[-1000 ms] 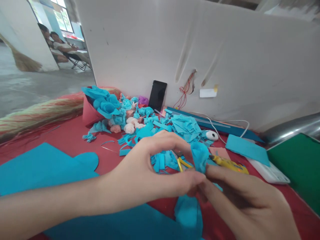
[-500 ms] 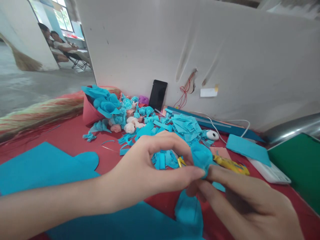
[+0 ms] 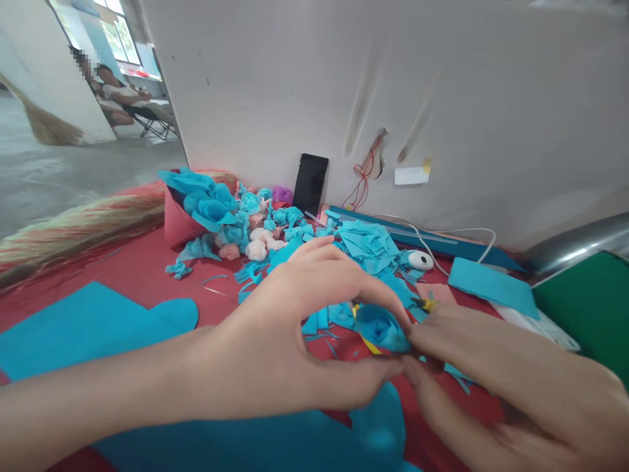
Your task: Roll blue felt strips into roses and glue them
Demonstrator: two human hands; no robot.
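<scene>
A small rolled blue paper flower [image 3: 381,328] is held between both hands, its spiral opening facing the camera. My left hand [image 3: 299,328] curves around it, thumb below and index finger above, fingertips at its right end. The thumb and index finger of my right hand [image 3: 511,387] pinch the flower's base from the right. Large blue paper sheets [image 3: 236,442] lie under and left of my hands. Behind them is a pile of cut blue pieces [image 3: 371,246].
A pink cone with blue petals [image 3: 179,219], finished paper roses [image 3: 255,249] and a dark phone [image 3: 310,183] stand at the back. To the right are a white mouse-like object [image 3: 420,260], a blue pad [image 3: 494,286] and a green board [image 3: 590,314]. Two people sit far left.
The flower has tilted and shifted left and down, now showing its spiral. My left fingers have arched wider around it, and my right hand has moved right, covering most of the yellow tool.
</scene>
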